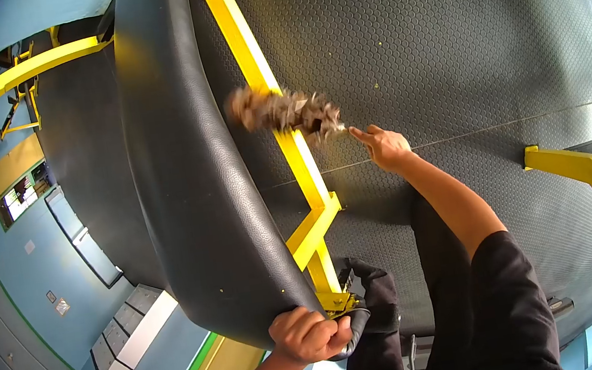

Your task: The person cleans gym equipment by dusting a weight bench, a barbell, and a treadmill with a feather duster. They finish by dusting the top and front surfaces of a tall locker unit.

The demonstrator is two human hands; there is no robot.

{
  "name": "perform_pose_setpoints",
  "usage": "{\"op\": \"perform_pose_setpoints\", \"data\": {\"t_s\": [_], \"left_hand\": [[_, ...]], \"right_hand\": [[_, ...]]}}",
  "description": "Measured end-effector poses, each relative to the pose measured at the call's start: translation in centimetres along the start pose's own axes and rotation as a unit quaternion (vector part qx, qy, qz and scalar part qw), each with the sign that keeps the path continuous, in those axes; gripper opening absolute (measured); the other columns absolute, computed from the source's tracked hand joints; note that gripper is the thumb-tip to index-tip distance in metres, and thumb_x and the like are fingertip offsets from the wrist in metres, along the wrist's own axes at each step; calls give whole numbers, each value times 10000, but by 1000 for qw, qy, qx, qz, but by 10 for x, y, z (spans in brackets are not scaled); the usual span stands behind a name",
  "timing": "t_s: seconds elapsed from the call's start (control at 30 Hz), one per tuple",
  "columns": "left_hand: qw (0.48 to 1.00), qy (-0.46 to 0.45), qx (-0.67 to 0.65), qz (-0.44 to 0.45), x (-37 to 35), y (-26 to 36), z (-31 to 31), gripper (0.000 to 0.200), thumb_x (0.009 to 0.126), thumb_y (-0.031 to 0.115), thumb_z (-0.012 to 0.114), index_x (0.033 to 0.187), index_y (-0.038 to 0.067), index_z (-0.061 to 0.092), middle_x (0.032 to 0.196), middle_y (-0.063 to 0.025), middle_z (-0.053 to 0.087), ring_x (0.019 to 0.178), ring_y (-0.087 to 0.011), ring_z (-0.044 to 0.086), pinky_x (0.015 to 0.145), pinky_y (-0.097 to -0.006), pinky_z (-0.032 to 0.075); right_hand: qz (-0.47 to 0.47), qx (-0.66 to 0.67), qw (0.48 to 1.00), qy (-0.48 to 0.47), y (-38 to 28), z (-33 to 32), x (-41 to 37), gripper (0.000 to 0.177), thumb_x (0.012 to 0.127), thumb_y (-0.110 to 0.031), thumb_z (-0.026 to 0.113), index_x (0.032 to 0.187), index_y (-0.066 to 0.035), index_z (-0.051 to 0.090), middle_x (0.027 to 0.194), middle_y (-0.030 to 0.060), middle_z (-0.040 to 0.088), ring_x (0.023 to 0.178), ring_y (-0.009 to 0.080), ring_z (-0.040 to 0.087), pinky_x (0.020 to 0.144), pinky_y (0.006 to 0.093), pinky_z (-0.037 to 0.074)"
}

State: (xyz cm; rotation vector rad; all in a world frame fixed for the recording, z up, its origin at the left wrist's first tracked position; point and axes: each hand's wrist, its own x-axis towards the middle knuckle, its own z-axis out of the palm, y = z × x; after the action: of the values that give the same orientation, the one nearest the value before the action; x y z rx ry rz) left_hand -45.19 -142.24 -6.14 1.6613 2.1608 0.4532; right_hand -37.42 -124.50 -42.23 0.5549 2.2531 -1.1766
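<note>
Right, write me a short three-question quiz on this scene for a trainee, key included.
1. Multiple choice: what does the right hand hold?
A) a spray bottle
B) a fluffy duster
C) a wrench

2. True or false: the left hand has its grip closed on the lower edge of the black padded panel.

3. Fill in the blank: the duster's head crosses in front of a frame bar painted ____.

Key: 1 B; 2 true; 3 yellow.
</note>
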Motion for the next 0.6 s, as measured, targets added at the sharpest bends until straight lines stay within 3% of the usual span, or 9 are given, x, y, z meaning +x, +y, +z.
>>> {"op": "perform_pose_setpoints", "data": {"t_s": [0.07,0.13,0.27,0.33,0.4,0.47,0.53,0.57,0.6], "left_hand": [[1000,-1,2,-1,2,1,0,404,834,233,684,586,157,375,495,21,408,402,-150,436,404,-278,313],[1000,1,-1,-4,4,2,-1,406,829,232,686,579,157,375,494,19,406,400,-151,433,403,-280,311],[1000,22,-2,-16,9,5,1,393,783,211,711,553,159,396,487,12,403,395,-164,426,397,-281,307],[1000,19,12,-15,8,4,0,359,762,222,760,583,186,452,531,43,472,436,-141,474,394,-275,325],[999,33,10,-21,9,6,3,363,720,173,771,561,170,444,509,17,453,419,-175,471,396,-307,350],[998,46,21,-23,6,6,5,350,729,186,774,578,170,458,526,24,461,443,-167,491,404,-303,366],[995,92,18,-19,4,5,9,326,760,195,753,601,167,470,558,21,481,475,-165,521,417,-309,398],[995,93,12,-16,4,4,6,301,785,203,729,619,163,482,583,11,500,502,-171,547,432,-316,429],[994,112,-5,-12,1,4,5,253,816,220,704,662,160,512,605,5,544,531,-179,585,456,-329,457]], "right_hand": [[27,47,997,52,-3,-6,4,553,957,-113,464,1441,-379,465,1278,50,595,1075,261,662,860,381,556],[-21,-74,995,-69,-13,-33,-1,544,951,-111,480,1432,-365,482,1263,53,598,1055,259,667,844,381,558],[-31,-32,998,-44,19,8,-42,525,946,-114,483,1400,-375,520,1207,74,614,1063,286,656,869,419,539],[-18,-79,986,-143,11,0,-88,509,954,-128,460,1384,-389,533,1206,74,620,1087,293,645,898,420,526],[35,-21,992,-118,10,16,-138,465,952,-161,475,1347,-384,577,1120,109,655,1055,306,652,893,429,524],[85,95,992,20,37,70,-190,418,937,-202,507,1304,-371,619,1007,160,680,967,336,670,826,448,533],[147,120,978,83,48,103,-241,396,943,-220,494,1294,-349,626,917,201,672,823,391,674,693,461,533],[205,124,965,107,33,108,-264,389,931,-186,520,1302,-189,636,928,245,671,832,346,695,752,436,532],[209,132,959,141,31,127,-286,369,969,-208,498,1315,-178,623,1061,231,681,963,356,693,820,435,533]]}}
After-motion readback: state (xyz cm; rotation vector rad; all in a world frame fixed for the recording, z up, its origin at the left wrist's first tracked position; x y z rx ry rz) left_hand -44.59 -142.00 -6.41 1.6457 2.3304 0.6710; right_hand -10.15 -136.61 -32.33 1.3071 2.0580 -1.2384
